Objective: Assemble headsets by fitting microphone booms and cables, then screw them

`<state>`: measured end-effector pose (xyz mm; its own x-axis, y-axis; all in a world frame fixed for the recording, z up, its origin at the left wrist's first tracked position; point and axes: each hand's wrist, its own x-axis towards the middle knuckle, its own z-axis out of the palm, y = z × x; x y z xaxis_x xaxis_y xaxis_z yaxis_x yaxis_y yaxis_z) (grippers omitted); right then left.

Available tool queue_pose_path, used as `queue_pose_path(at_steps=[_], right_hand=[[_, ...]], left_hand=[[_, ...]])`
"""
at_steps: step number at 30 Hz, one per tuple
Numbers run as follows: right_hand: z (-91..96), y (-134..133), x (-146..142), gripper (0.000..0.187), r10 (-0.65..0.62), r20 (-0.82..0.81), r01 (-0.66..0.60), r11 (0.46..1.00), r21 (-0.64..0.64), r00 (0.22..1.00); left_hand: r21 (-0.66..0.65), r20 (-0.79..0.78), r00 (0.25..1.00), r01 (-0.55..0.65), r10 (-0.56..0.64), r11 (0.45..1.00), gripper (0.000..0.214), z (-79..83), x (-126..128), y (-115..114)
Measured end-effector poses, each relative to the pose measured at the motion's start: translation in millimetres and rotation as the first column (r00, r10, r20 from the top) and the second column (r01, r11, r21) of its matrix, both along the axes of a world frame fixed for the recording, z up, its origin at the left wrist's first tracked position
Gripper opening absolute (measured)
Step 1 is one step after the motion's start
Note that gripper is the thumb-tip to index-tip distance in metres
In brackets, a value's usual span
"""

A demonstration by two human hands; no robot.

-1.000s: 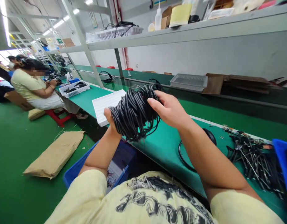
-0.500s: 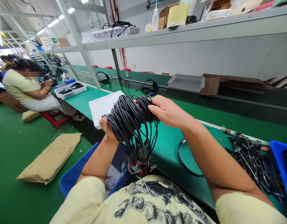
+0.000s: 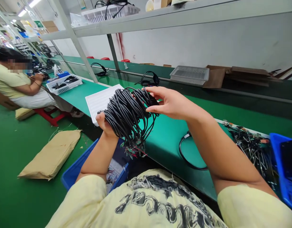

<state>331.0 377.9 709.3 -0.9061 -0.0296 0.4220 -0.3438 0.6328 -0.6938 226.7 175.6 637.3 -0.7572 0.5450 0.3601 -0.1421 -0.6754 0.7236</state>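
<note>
A thick bundle of coiled black cables [image 3: 124,114] hangs in front of me, above the bench edge. My left hand [image 3: 106,125] grips its left end from below, thumb over the near side. At the right end, my right hand [image 3: 163,101] has its thumb and fingers around the coils, the fingers looser and partly spread. Thin red wires and small green circuit boards [image 3: 134,150] dangle from the cable ends under the bundle. Behind it lies a white ribbed tray [image 3: 96,103], partly hidden.
A single black cable loop [image 3: 180,152] lies on the green bench [image 3: 169,161]. At right are a pile of black cables [image 3: 255,152] and a blue bin [image 3: 276,158]. Another blue bin [image 3: 74,171] stands below left. A co-worker [image 3: 20,79] sits at far left beside a white basket [image 3: 65,85].
My right hand's thumb and fingers have spread apart from their tighter grip on the coils. The bundle has shifted slightly up and left in view, and the camera has tilted down.
</note>
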Motion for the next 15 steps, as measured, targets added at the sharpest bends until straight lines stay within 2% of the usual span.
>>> queue_pose_path(at_steps=[3,7,9,13,15], right_hand=[[-0.8,-1,-1,0.060,-0.091,-0.083,0.099,0.989,0.109,0.992],[6.7,-5,2,0.043,0.003,-0.056,0.004,0.994,0.111,0.998],[9.6,-9,5,0.037,0.004,-0.025,0.000,0.986,0.164,1.000],[7.8,-20,6,0.055,-0.207,0.001,0.193,0.915,0.354,0.978],[4.6,-23,5,0.063,-0.259,0.008,0.236,0.889,0.392,0.966]], left_hand=[[-0.013,-0.035,0.999,0.040,-0.041,0.999,0.066,7.8,3,1],[0.048,-0.097,0.991,0.095,-0.090,0.994,0.063,19.0,9,7],[0.065,-0.118,0.989,0.102,-0.094,0.993,0.062,20.1,9,9],[-0.013,-0.060,0.998,0.012,-0.012,1.000,0.057,9.7,2,8],[-0.101,-0.003,0.999,-0.047,0.047,0.994,0.060,1.8,-5,6]])
